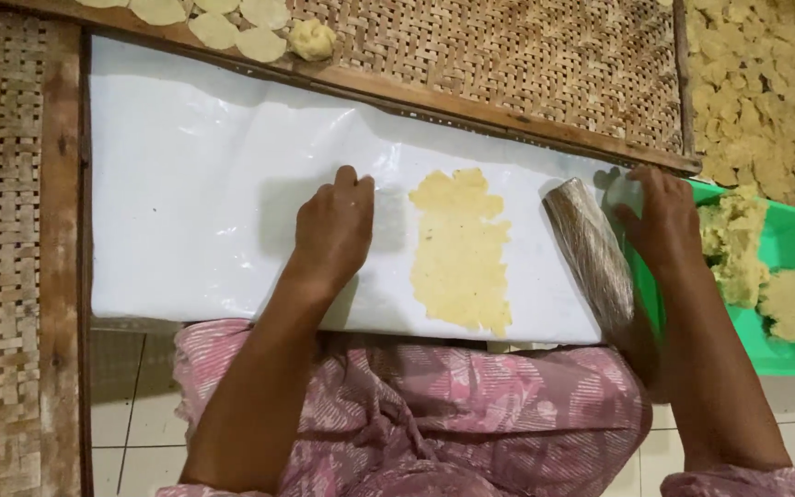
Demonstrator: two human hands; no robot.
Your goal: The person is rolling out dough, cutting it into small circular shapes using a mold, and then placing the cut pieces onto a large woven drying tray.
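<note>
A thin sheet of flattened yellow dough [460,250] lies on a white plastic sheet [195,184]. My left hand [335,228] rests flat on the plastic just left of the dough, fingers together. My right hand [662,221] lies on the far end of a cylindrical roller [593,256] wrapped in clear plastic, which sits tilted at the right edge of the sheet, beside the dough and apart from it.
A green tray [791,354] at the right holds lumps of yellow dough [736,244]. Woven bamboo trays [526,55] lie beyond, one with round dough discs [232,32] and a dough ball [311,39], another with many pale pieces [766,101]. Pink patterned cloth [453,405] covers my lap.
</note>
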